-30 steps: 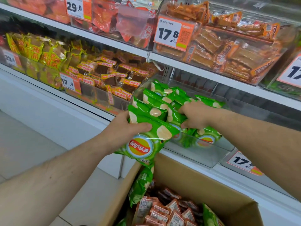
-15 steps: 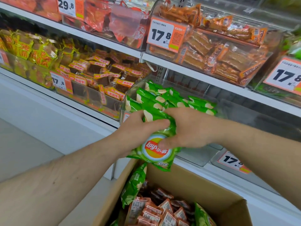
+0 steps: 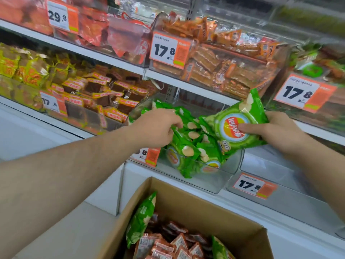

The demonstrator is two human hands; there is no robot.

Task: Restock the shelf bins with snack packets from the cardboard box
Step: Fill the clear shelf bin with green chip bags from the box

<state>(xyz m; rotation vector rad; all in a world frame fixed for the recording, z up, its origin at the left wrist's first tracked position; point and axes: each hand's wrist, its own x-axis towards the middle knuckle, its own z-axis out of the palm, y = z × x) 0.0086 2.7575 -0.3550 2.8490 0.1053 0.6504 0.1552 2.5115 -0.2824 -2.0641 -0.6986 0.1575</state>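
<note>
Gripping green chip packet in right hand

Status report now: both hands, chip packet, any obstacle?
Right hand grips green Lay's packet. Left hand pinches packets in clear bin. Nothing blocking.

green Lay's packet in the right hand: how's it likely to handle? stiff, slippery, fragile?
Probably light and puffy: the right hand holds the green Lay's packet tilted, by one side, without visible sag. Its glossy film shows glare, so it may slip under a loose grip. The contents are likely fragile; squeezing hard could crush them. The packets in the clear bin lie slumped, so expect them to shift when pushed.
</note>
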